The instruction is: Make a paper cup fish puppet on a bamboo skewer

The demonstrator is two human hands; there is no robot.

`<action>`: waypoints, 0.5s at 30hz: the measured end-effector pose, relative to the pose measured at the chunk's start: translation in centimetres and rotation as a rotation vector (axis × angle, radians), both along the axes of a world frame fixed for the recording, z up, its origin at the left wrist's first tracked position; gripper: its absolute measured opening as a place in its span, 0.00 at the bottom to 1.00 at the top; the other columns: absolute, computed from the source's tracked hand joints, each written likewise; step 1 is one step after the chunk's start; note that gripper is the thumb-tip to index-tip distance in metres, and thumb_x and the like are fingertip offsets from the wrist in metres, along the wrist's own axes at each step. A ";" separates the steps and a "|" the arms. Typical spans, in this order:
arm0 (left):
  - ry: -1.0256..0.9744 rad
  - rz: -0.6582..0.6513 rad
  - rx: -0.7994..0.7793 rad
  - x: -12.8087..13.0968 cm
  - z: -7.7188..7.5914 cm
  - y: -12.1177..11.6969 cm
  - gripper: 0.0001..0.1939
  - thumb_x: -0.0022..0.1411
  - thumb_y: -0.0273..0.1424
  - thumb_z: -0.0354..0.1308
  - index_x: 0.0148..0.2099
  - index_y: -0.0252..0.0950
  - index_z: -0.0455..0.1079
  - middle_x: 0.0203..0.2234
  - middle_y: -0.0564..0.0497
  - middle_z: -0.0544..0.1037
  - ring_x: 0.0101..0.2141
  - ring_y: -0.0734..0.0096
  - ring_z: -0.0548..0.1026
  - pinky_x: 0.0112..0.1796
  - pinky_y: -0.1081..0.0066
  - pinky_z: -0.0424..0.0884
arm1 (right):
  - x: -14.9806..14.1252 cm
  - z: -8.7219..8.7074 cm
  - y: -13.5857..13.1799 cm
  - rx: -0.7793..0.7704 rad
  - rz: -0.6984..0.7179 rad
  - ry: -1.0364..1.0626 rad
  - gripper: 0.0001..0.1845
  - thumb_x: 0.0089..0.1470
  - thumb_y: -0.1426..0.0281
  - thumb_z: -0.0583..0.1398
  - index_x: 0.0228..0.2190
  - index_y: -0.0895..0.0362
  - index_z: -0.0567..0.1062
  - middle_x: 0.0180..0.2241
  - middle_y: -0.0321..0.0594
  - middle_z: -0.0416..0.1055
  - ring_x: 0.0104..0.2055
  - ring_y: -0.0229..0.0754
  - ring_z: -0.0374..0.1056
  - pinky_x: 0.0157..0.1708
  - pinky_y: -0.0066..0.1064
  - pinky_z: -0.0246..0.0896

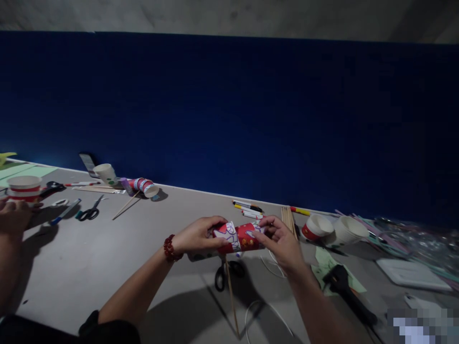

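A pair of red decorated paper cups (247, 236), joined end to end with white and purple drawings on them, is held level above the table. My left hand (201, 234), a beaded red bracelet at its wrist, grips the left end with thumb and fingers. At the right end, my right hand (281, 239) has its thumb and fingertips closed on the cup. A thin wooden stick (231, 296) slants down from beneath the cups; where it meets them is hard to see. Below lie black-handled scissors (219, 279) and a white cord (267, 306).
Markers (251, 208) and wooden sticks (288, 220) lie behind my hands. To the right stand paper cups (349, 230), with a black glue gun (344, 286) nearer. At left, another person's hand (16, 217) is at a striped cup (24, 188); scissors (91, 211) lie close by.
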State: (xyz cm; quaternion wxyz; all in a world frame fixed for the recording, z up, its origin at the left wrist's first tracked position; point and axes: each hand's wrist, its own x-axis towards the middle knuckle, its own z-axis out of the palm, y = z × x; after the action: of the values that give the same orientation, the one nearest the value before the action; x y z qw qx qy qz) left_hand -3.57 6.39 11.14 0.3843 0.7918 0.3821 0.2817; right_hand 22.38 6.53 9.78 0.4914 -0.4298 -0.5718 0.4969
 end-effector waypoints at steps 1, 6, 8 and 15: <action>0.002 0.002 0.001 0.0 0.0 0.0 0.22 0.60 0.40 0.62 0.54 0.37 0.69 0.45 0.47 0.78 0.42 0.62 0.76 0.44 0.66 0.71 | -0.1 0.0 -0.1 0.013 -0.016 0.000 0.21 0.44 0.57 0.72 0.34 0.53 0.71 0.24 0.31 0.70 0.26 0.38 0.66 0.26 0.27 0.62; 0.008 0.001 0.014 0.0 -0.1 0.1 0.21 0.61 0.40 0.61 0.54 0.36 0.69 0.45 0.46 0.78 0.42 0.62 0.76 0.44 0.66 0.71 | -0.3 0.4 -0.5 -0.031 0.026 0.038 0.24 0.46 0.57 0.71 0.40 0.52 0.69 0.27 0.34 0.76 0.28 0.42 0.72 0.29 0.31 0.67; 0.018 0.011 0.016 0.0 -0.1 0.1 0.22 0.60 0.39 0.61 0.54 0.37 0.69 0.46 0.46 0.78 0.43 0.62 0.76 0.45 0.66 0.71 | -0.3 0.9 -0.7 -0.035 0.037 0.023 0.27 0.46 0.56 0.71 0.44 0.53 0.70 0.29 0.37 0.78 0.31 0.44 0.74 0.31 0.33 0.69; 0.014 0.018 0.024 -0.1 -0.1 0.2 0.22 0.60 0.37 0.61 0.55 0.37 0.69 0.46 0.46 0.79 0.43 0.61 0.76 0.45 0.65 0.72 | -0.7 1.4 -1.1 -0.055 0.061 0.036 0.30 0.46 0.57 0.71 0.49 0.52 0.71 0.31 0.38 0.80 0.34 0.46 0.76 0.35 0.35 0.71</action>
State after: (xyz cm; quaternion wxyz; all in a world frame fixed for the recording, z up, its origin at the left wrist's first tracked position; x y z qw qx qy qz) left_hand -3.68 6.57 11.01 0.3696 0.7947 0.3887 0.2843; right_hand 21.64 5.41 11.19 0.4741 -0.4165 -0.5617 0.5351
